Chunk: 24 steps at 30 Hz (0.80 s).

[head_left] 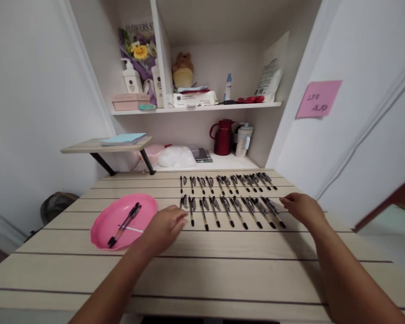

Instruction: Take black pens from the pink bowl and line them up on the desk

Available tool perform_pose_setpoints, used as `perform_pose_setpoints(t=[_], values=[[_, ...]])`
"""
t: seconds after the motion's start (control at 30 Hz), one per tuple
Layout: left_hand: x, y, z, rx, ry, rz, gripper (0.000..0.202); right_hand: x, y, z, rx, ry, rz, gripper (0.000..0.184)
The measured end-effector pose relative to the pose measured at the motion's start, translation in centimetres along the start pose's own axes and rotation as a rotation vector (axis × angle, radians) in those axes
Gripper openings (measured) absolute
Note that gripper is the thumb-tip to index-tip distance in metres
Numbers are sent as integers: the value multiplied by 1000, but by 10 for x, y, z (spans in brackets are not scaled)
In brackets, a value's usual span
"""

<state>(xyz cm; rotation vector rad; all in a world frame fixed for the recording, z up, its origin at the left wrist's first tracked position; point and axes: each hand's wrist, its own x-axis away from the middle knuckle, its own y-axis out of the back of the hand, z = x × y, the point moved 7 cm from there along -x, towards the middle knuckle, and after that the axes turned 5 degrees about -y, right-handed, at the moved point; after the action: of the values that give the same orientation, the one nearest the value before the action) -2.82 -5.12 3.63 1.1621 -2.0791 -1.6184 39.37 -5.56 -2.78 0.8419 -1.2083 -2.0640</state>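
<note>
Two rows of several black pens lie on the pale wooden table (202,265): a near row (232,212) and a far row (226,182). My left hand (167,227) reaches toward the left end of the near row, fingers loosely curled by the first pen; I cannot see whether it grips one. My right hand (302,208) rests at the right end of the near row, fingers bent down on the table beside the last pens. A pink plate (103,227) at the left holds two or three black pens (124,223).
Behind the table are shelves with a red jug (222,137), a white bottle (243,140), a white bag (176,157), boxes, bottles and a plush toy. A small raised shelf (87,146) with a blue book stands at the back left. A pink note (319,99) sticks to the right wall.
</note>
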Motion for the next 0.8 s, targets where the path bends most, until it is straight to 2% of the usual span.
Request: perform_pose_setpoints(t=[0.13,0.23,0.33,0.53,0.67,0.8], values=[[-11,-43,-52,33,-212,138,23,5,-12,-1,70,-15,59,29],[-13,-67,-74,37,-294,218,22,5,-19,-5,56,-34,97,28],[-15,-80,-90,51,-366,252,23,4,-23,-9,35,-41,113,27],[-19,-93,-108,-21,-479,290,18,5,-31,-6,32,-22,107,27],[-19,-100,-110,-56,-500,304,17,6,-36,-2,58,-6,98,27],[-18,-103,-107,-33,-504,294,19,8,-27,-4,108,-13,91,25]])
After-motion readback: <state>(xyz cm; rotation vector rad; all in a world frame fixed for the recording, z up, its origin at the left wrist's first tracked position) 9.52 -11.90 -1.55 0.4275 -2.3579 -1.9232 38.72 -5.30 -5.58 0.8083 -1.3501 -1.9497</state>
